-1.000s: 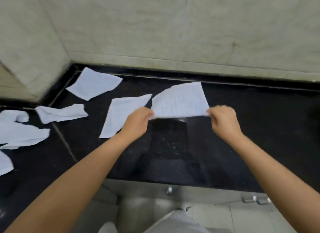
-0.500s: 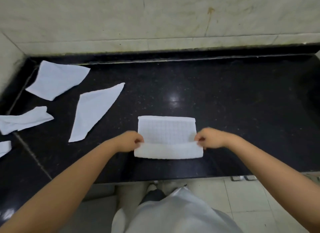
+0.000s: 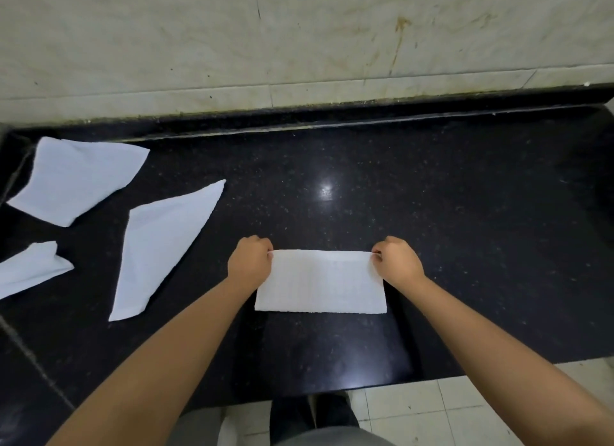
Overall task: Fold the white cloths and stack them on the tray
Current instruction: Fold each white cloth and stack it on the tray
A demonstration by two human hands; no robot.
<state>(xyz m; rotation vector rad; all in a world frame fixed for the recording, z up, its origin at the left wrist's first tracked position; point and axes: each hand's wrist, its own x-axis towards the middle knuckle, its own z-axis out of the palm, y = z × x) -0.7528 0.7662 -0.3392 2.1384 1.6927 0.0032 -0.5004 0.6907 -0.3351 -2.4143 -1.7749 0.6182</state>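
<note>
A folded white rectangular cloth [image 3: 320, 281] lay flat on the glossy black speckled stone worktop [image 3: 465, 229], near its front edge. The left hand [image 3: 250, 261] pinched the cloth's far left corner, grip clenched on the fabric. The right hand [image 3: 397, 261] pinched the far right corner the same way. Both forearms reached in from the near side, one at each end of the cloth.

Three more white cloths lay loose on the left part of the worktop, well apart from the held one: a long triangular white cloth [image 3: 159, 246], a crumpled four-sided white cloth [image 3: 76, 180] toward the back corner, and a bunched white cloth [image 3: 31, 268] cut off by the left edge. A pale marble wall [image 3: 299, 40] rose behind. No tray was in view.
</note>
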